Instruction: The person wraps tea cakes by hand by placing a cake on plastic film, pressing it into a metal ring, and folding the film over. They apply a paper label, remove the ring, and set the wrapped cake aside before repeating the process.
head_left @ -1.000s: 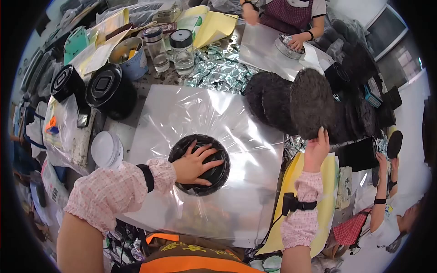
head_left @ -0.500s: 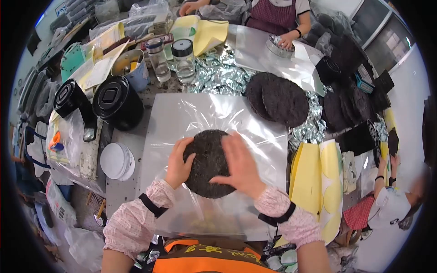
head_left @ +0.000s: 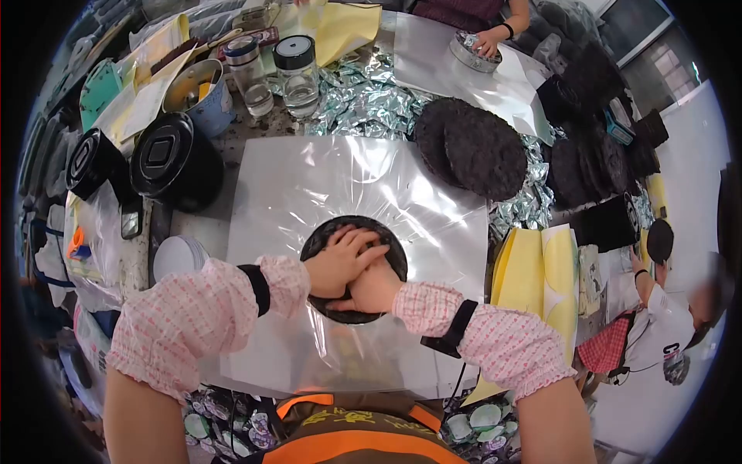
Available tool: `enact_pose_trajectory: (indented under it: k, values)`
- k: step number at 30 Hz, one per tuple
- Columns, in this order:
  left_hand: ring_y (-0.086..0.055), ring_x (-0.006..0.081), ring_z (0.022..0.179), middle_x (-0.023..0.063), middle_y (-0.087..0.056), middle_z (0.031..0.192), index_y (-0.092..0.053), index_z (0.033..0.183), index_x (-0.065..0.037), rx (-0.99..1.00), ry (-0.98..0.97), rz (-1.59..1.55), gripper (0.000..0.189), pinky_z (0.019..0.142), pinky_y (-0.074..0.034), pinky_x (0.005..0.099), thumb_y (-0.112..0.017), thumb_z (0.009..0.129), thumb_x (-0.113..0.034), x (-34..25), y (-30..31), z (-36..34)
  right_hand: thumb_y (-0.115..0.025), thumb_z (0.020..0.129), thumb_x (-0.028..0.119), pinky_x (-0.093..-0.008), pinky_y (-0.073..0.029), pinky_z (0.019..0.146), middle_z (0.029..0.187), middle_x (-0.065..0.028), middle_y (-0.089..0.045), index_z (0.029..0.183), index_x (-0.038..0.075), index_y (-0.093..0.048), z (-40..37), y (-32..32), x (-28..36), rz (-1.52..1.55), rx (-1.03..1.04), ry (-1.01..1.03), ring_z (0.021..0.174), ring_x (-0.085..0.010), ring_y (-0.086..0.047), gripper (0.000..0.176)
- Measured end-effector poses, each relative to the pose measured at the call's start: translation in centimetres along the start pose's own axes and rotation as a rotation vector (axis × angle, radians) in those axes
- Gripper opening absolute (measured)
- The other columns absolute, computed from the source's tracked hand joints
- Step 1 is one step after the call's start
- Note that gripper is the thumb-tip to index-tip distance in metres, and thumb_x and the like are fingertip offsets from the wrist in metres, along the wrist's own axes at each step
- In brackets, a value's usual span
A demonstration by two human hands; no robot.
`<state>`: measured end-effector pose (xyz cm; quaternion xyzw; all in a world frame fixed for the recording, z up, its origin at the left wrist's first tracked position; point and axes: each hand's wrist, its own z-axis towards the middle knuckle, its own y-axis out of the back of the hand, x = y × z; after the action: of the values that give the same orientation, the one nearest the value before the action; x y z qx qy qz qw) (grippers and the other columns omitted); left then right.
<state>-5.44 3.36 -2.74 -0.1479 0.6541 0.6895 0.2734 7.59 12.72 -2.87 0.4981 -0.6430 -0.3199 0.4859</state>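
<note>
A round dark disc (head_left: 332, 232) lies in a dark circular rim on the clear film over the shiny metal sheet (head_left: 270, 185). Both hands press down on it near its middle. My left hand (head_left: 340, 267) is laid partly over my right, its fingers stretched out. Flat on the disc, my right hand (head_left: 372, 286) has its thumb extended toward the left; its fingers are partly covered by the left hand. Two more dark discs (head_left: 485, 151) overlap at the sheet's upper right corner.
Black canisters (head_left: 176, 162) and white round lids (head_left: 178, 259) stand left. Glass jars (head_left: 296, 77) are behind, beside crumpled foil (head_left: 359, 97). Yellow sheets (head_left: 519, 271) lie right. A co-worker's hand (head_left: 487, 42) touches a metal ring across the table; another person (head_left: 649, 317) is at right.
My hands have come together over the disc, the left now on top of the right. The disc looks pressed down inside a rim. The view has shifted slightly.
</note>
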Motion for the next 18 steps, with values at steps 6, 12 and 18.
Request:
enact_pose_trajectory:
  k: [6, 12, 18]
  values:
    - [-0.041, 0.0398, 0.137, 0.0197, -0.048, 0.141, -0.05, 0.14, -0.006, -0.301, 0.132, -0.071, 0.072, 0.118, -0.022, 0.0532, -0.074, 0.073, -0.017, -4.8, -1.4, -2.7, -0.058, 0.087, 0.039, -0.0608, -0.02, 0.117, 0.157, -0.0263, -0.029, 0.153, 0.0, -0.033, 0.1, -2.0, 0.2, -0.278, -0.486, 0.031, 0.147, -0.0425, -0.025, 0.08]
    - [-0.035, 0.0304, 0.145, 0.0141, -0.049, 0.147, -0.062, 0.126, -0.009, -0.214, 0.24, 0.392, 0.045, 0.119, -0.019, 0.0551, -0.07, 0.082, -0.019, -12.4, -2.2, -16.8, -0.072, 0.071, 0.069, -0.0627, -0.018, 0.117, 0.158, -0.0273, -0.025, 0.153, -0.002, -0.029, -0.3, -0.2, 1.0, -0.108, -0.368, -0.012, 0.148, -0.0427, -0.021, 0.117]
    - [-0.053, 0.0231, 0.132, 0.0131, -0.058, 0.137, -0.069, 0.113, -0.01, -0.195, -0.436, 0.219, 0.034, 0.108, -0.044, 0.0427, -0.074, 0.081, -0.02, -17.8, 1.0, -20.0, -0.071, 0.073, 0.068, -0.0635, -0.018, 0.117, 0.159, -0.0284, -0.024, 0.153, -0.003, -0.028, -1.0, -0.2, 1.9, -0.104, -0.347, -0.066, 0.149, -0.044, -0.02, 0.115]
